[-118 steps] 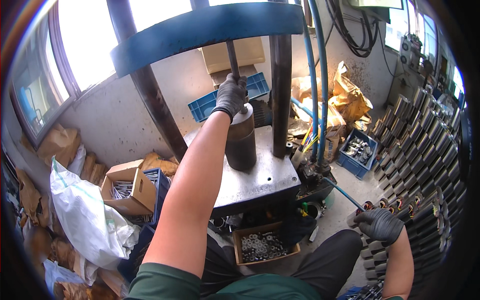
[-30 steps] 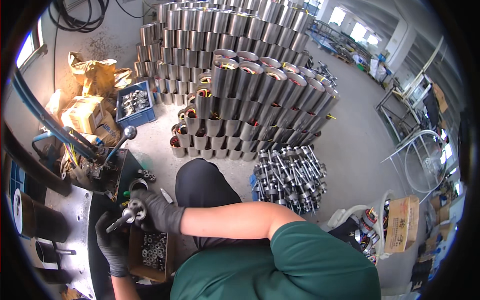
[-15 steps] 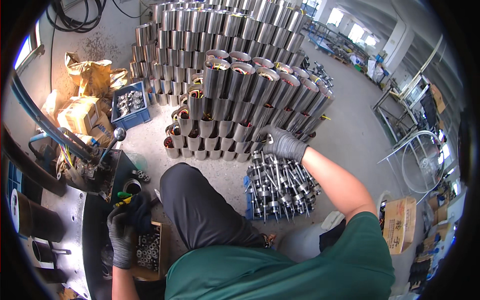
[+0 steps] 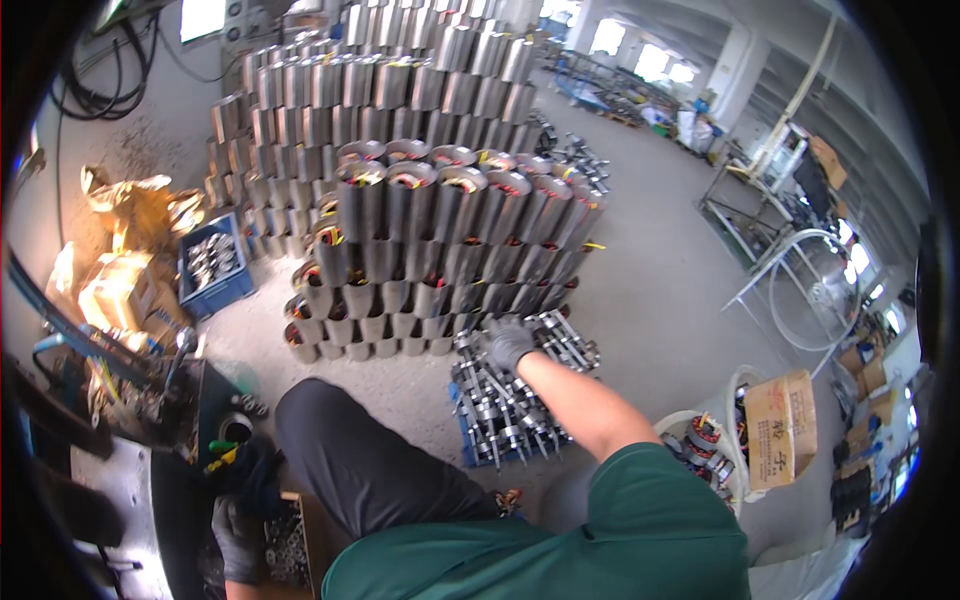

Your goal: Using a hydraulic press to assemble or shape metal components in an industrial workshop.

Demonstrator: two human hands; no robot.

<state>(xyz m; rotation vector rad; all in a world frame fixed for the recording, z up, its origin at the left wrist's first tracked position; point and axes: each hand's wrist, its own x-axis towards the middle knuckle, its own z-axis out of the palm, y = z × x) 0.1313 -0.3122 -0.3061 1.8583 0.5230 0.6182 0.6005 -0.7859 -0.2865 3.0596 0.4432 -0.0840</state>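
My right hand (image 4: 508, 343), in a grey glove, reaches down onto the far part of a heap of metal rotor shafts (image 4: 505, 405). Its fingers look parted and bent over the shafts, with no shaft lifted between them. The shafts lie criss-cross in a blue crate (image 4: 467, 440), only partly visible beneath them. At the lower left, my gloved left hand (image 4: 238, 538) is beside a box of small metal rings (image 4: 288, 545). Dark shadow blurs its fingers, so whether it holds anything is unclear. A yellow and green handled tool (image 4: 222, 456) lies just beyond it.
Stacked steel cylinders (image 4: 415, 210) with coloured wires rise ahead. A blue crate of metal parts (image 4: 215, 262) stands at left, near a lever machine (image 4: 185, 375). At right are a white bucket of wound parts (image 4: 690, 445), a cardboard box (image 4: 782, 430) and a round wire frame (image 4: 815, 290).
My right hand has come down from beside the cylinders onto the heap of shafts. The view has shifted, showing more of the bucket at right. My left hand stays near the ring box.
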